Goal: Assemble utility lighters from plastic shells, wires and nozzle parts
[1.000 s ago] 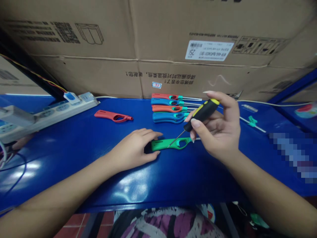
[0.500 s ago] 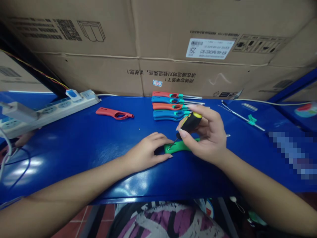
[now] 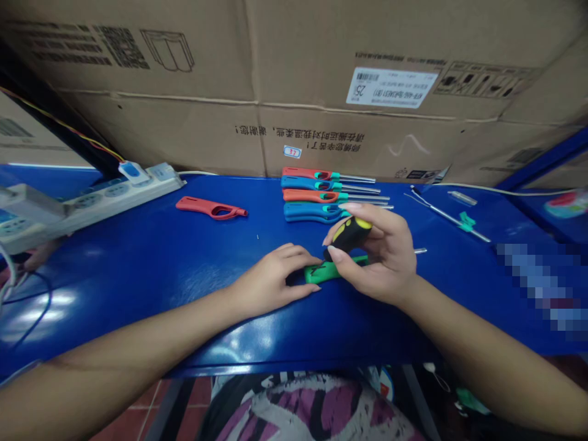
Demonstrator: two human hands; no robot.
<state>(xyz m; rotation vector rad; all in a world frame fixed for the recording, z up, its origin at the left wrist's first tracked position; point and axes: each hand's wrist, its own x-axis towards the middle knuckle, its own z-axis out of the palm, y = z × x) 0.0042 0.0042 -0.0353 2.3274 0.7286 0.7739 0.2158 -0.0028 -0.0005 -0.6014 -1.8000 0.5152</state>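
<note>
A green long-necked lighter lies flat on the blue table, its metal tube sticking out to the right past my right hand. My left hand has its thumb and fingers closed around the lighter's left end, holding it against the table. In my right hand is a black and yellow screwdriver, gripped by the handle and tilted. Its shaft points down and left at the lighter's body near the dark slot; the tip is hard to make out. My right hand hides part of the green body.
Several red, blue and orange lighters lie stacked in a row behind my hands. A red lighter shell lies to the left, near a white power strip. A metal tube with a teal trigger lies right. Cardboard walls the back.
The screwdriver and my right hand have shifted slightly left and down, and less of the shaft shows. My left hand and the green lighter stay in place.
</note>
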